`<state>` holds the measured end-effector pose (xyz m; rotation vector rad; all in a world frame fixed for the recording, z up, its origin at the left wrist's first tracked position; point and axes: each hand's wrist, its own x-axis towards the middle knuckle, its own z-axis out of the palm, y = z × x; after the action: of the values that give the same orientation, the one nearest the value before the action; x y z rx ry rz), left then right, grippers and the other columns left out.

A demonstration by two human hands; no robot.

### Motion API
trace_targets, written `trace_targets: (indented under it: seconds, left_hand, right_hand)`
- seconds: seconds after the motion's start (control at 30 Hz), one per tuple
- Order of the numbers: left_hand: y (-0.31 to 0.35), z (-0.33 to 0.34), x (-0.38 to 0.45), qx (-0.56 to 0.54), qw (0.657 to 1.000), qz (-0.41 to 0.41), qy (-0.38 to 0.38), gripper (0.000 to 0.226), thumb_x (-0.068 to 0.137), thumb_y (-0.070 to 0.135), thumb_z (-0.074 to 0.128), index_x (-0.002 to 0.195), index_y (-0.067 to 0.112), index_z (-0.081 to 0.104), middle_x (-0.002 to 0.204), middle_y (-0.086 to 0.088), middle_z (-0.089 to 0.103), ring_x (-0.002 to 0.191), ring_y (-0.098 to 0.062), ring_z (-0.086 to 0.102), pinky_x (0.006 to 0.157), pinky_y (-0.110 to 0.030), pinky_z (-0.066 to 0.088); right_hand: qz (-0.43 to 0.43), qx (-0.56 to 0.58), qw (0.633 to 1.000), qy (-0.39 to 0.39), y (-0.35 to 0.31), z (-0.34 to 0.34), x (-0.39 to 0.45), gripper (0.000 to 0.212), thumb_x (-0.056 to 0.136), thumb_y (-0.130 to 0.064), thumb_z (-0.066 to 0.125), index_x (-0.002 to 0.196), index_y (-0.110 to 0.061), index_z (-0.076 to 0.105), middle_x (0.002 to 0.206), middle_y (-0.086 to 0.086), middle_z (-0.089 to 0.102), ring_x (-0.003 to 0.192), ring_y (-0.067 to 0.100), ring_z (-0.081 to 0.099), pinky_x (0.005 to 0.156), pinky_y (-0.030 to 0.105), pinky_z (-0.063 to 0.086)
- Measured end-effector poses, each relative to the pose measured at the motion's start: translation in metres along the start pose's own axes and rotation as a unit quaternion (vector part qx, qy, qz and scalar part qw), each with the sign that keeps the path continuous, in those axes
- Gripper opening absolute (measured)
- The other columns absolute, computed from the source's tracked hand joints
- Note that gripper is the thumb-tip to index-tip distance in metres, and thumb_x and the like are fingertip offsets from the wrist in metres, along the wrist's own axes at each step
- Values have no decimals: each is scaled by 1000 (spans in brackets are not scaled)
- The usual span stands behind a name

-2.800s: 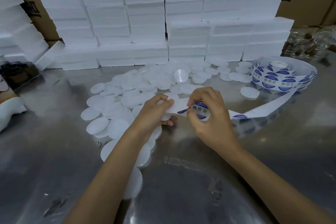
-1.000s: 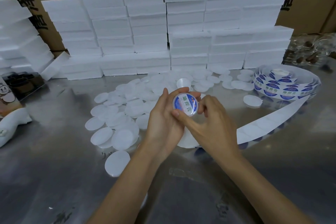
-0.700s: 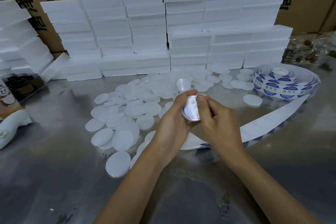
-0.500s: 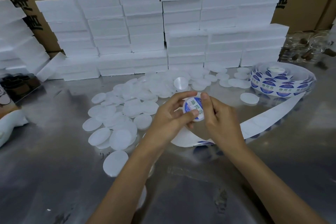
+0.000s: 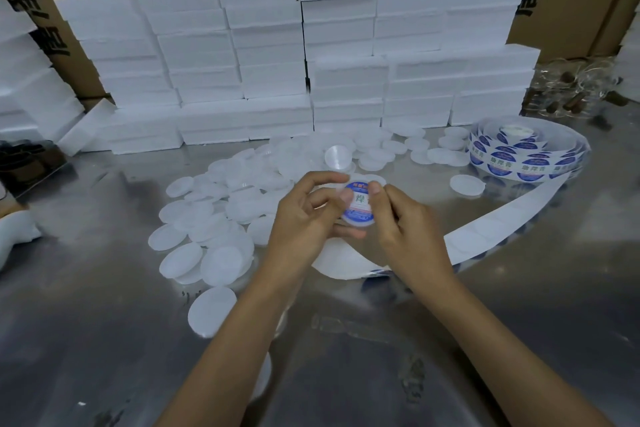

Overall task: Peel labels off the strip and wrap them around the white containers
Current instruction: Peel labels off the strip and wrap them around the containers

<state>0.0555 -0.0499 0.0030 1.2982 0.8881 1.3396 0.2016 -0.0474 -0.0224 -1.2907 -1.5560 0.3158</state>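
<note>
Currently both hands hold one small round white container (image 5: 358,206) above the steel table (image 5: 104,340): left hand (image 5: 304,222) and right hand (image 5: 405,225) pinch its rim, thumbs pressing the blue label (image 5: 360,215) flat. Label appears seated. Pile of unlabelled containers (image 5: 221,215) and label roll (image 5: 526,152) remain; most work left.

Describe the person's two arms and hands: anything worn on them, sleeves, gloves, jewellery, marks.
Both forearms are bare up to the frame's lower edge, with no sleeve in view. The left hand and right hand wear no gloves. No ring, watch or bracelet shows on either wrist or on the fingers. Fingernails are short and unpainted. No tattoos or bandages are visible.
</note>
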Motion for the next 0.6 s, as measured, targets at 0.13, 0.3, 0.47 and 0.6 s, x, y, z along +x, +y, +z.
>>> trace_targets:
  seconds: [0.13,0.3,0.47,0.6]
  left_hand:
    - [-3,4,-1,3,998,6,-61,37,91,-2,68,125,12,66,114,-18,68,92,-29,74,75,-34,62]
    - [-4,1,0,17,999,24,21,23,83,4,79,103,13,73,88,-5,74,73,-24,75,54,-29,59]
    - [-7,0,1,2,996,20,86,13,84,9,78,95,11,73,88,-11,76,71,-24,75,50,-26,56]
    - [-7,-2,1,12,995,11,95,10,88,16,74,94,7,72,86,-11,77,70,-25,75,53,-28,59]
  right_hand:
    - [17,30,999,-1,4,-6,1,37,105,-37,39,87,-16,63,72,-1,68,69,19,65,66,45,51]
    - [3,65,997,-37,4,-6,0,43,98,-56,40,74,-22,52,59,-8,54,59,11,52,59,38,46]
    - [-14,20,998,-49,6,-4,0,55,95,-54,52,60,-15,35,51,-5,33,51,10,32,53,34,33]
    - [-2,32,995,-89,7,-3,1,59,96,-52,50,65,-2,47,55,8,45,55,22,41,58,45,42]
